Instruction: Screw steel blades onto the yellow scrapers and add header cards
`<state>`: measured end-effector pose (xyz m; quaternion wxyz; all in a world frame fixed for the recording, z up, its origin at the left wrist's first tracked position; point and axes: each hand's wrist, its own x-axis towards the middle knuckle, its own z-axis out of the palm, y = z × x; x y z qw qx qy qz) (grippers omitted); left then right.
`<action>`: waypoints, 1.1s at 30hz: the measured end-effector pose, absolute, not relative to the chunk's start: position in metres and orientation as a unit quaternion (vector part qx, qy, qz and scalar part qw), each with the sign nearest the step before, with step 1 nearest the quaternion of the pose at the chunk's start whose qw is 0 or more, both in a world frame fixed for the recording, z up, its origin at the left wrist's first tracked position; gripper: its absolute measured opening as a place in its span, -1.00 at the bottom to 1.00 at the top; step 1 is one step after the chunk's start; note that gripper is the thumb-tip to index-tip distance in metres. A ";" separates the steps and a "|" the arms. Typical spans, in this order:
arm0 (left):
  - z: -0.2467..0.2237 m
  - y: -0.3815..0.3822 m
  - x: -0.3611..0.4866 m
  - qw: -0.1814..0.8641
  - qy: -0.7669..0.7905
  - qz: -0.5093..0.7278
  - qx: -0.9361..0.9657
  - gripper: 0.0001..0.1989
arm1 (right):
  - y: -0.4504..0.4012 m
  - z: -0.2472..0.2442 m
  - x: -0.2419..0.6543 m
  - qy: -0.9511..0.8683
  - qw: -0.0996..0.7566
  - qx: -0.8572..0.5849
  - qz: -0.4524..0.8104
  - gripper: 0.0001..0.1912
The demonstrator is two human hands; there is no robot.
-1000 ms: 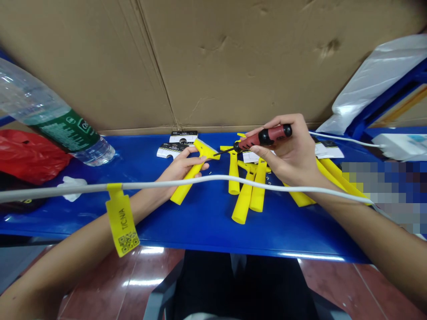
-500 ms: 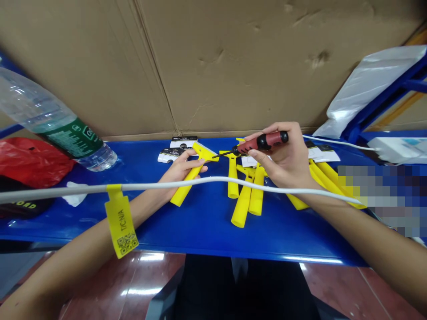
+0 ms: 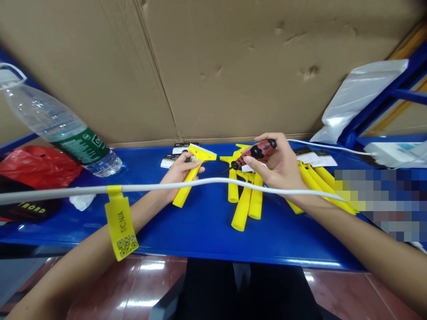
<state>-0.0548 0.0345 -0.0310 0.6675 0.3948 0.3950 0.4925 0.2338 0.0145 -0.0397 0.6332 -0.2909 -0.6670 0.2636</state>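
My left hand (image 3: pixel 182 171) is closed round a yellow scraper (image 3: pixel 187 186), with its wide head pointing away from me and a pale blade strip along the far edge. In my right hand (image 3: pixel 282 162) is a screwdriver (image 3: pixel 258 153) with a red and black handle. Its thin shaft points down and left, and the tip is apart from the scraper. Several more yellow scrapers (image 3: pixel 242 211) lie between and below my hands. Another group of yellow handles (image 3: pixel 322 182) rests beyond my right wrist, partly hidden by it.
A white cable (image 3: pixel 213 181) with a yellow tag (image 3: pixel 122 229) crosses in front of the view. To the left are a water bottle (image 3: pixel 80 142) and a red bag (image 3: pixel 43 164). Printed cards (image 3: pixel 170 161) lie on the blue table (image 3: pixel 200 235). A white power strip (image 3: pixel 390 153) sits at right.
The screwdriver tip has come away from the scraper's head, and its shaft now tilts lower. My left hand still holds the scraper. The view has shifted slightly.
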 end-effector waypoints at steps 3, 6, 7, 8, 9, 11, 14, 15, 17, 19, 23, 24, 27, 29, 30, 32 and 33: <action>-0.032 0.035 -0.055 0.666 0.398 0.492 0.396 -0.54 | 0.011 -0.039 0.233 -0.670 0.608 -0.312 0.290 -0.50; -0.032 0.034 -0.054 0.665 0.401 0.488 0.398 -0.56 | 0.010 -0.039 0.233 -0.669 0.605 -0.309 0.301 -0.49; -0.032 0.034 -0.054 0.666 0.401 0.486 0.399 -0.57 | 0.010 -0.039 0.233 -0.669 0.606 -0.308 0.300 -0.49; -0.032 0.034 -0.054 0.666 0.401 0.486 0.399 -0.57 | 0.011 -0.039 0.232 -0.669 0.608 -0.307 0.298 -0.49; -0.031 0.034 -0.054 0.666 0.401 0.486 0.399 -0.57 | 0.011 -0.039 0.232 -0.670 0.610 -0.307 0.293 -0.49; -0.031 0.034 -0.054 0.668 0.400 0.487 0.396 -0.59 | 0.012 -0.039 0.232 -0.668 0.618 -0.305 0.280 -0.50; -0.032 0.034 -0.053 0.673 0.397 0.486 0.391 -0.64 | 0.014 -0.036 0.234 -0.660 0.636 -0.300 0.264 -0.52; -0.032 0.034 -0.053 0.675 0.397 0.485 0.390 -0.66 | 0.015 -0.034 0.235 -0.657 0.641 -0.299 0.261 -0.53; -0.032 0.034 -0.054 0.676 0.400 0.483 0.388 -0.67 | 0.017 -0.031 0.239 -0.648 0.654 -0.294 0.257 -0.53; -0.033 0.035 -0.054 0.675 0.405 0.479 0.388 -0.69 | 0.020 -0.027 0.243 -0.638 0.669 -0.287 0.250 -0.53; -0.033 0.037 -0.055 0.686 0.415 0.453 0.390 -0.76 | 0.027 -0.023 0.250 -0.599 0.712 -0.279 0.238 -0.54; -0.033 0.038 -0.055 0.693 0.415 0.440 0.392 -0.77 | 0.029 -0.022 0.252 -0.585 0.722 -0.282 0.238 -0.55; -0.034 0.038 -0.054 0.719 0.399 0.405 0.399 -0.80 | 0.033 -0.022 0.255 -0.557 0.739 -0.289 0.245 -0.54; -0.034 0.037 -0.053 0.734 0.390 0.384 0.403 -0.81 | 0.034 -0.022 0.256 -0.549 0.744 -0.291 0.246 -0.54; -0.034 0.037 -0.053 0.739 0.389 0.375 0.402 -0.81 | 0.034 -0.022 0.256 -0.546 0.746 -0.291 0.247 -0.54; -0.034 0.037 -0.053 0.746 0.393 0.363 0.398 -0.80 | 0.034 -0.022 0.256 -0.545 0.747 -0.290 0.247 -0.54; -0.034 0.036 -0.052 0.748 0.393 0.359 0.396 -0.80 | 0.034 -0.022 0.255 -0.547 0.745 -0.290 0.248 -0.54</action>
